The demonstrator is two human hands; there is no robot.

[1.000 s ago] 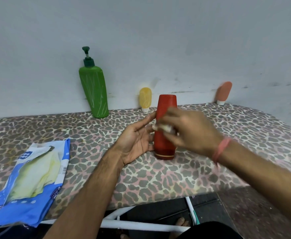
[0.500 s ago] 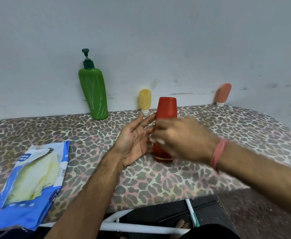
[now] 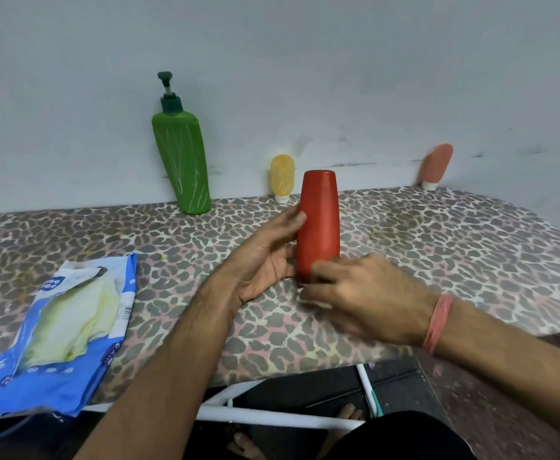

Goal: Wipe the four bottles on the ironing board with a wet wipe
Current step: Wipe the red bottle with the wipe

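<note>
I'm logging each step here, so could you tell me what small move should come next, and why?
Probably sweep the right hand back up the red bottle: it sits at the bottle's base, the left hand steadies the side, and the upper body is exposed.

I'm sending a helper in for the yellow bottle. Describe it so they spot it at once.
Look along the back edge of the leopard-print ironing board, at the wall. The yellow bottle stands cap-down between the tall green pump bottle and the red bottle. It is small, translucent yellow, white-capped.
</note>
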